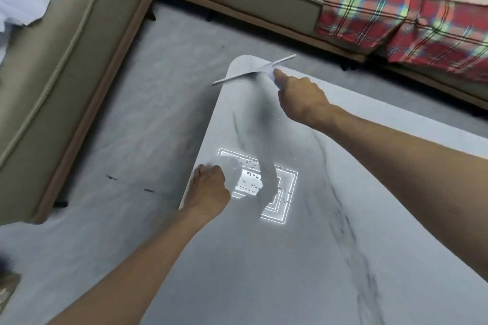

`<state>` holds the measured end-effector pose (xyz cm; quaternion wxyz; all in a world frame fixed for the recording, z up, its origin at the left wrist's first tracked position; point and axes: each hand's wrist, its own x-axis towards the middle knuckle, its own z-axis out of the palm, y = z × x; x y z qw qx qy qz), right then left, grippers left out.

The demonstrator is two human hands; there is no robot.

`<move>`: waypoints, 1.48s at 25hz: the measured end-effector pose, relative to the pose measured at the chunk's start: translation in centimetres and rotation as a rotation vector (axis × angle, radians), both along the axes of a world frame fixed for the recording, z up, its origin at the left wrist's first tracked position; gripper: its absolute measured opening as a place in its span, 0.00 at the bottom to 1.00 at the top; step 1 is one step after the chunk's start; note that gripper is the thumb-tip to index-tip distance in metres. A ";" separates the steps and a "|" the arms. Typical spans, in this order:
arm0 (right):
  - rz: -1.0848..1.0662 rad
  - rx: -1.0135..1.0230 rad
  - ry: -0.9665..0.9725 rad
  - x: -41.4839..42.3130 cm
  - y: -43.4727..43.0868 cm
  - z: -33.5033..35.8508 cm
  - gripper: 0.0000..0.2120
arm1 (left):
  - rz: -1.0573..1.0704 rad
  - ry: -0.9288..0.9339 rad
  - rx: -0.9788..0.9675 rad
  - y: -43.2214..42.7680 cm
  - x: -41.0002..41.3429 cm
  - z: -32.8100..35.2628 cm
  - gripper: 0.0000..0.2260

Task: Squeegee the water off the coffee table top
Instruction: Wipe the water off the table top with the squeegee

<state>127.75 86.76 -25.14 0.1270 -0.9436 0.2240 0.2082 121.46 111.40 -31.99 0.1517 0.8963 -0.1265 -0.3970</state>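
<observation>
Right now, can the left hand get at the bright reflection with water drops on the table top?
Probably yes: the left hand rests at the table edge beside the wet reflection patch, with nothing between them.

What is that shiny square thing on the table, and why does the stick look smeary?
Head view: the bright square is a lamp's glare reflecting off the glossy coffee table top; the arm's shadow crosses it. The squeegee in the right hand looks motion-blurred.
</observation>
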 end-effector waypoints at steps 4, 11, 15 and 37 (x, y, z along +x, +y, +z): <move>0.059 0.003 0.050 -6.3 0.3 0.6 0.29 | 0.029 -0.005 -0.011 -0.1 -0.3 0.2 0.15; 0.013 0.056 0.181 -14.7 -1.5 4.8 0.25 | -0.034 0.099 0.004 0.0 -0.8 -0.1 0.18; -0.058 -0.033 -0.006 -8.4 -5.5 4.3 0.19 | -0.044 0.146 0.029 -0.5 -0.6 -0.5 0.19; -0.195 0.133 -0.033 -2.5 -1.8 2.7 0.15 | 0.214 -0.146 -0.163 3.1 -0.2 1.6 0.09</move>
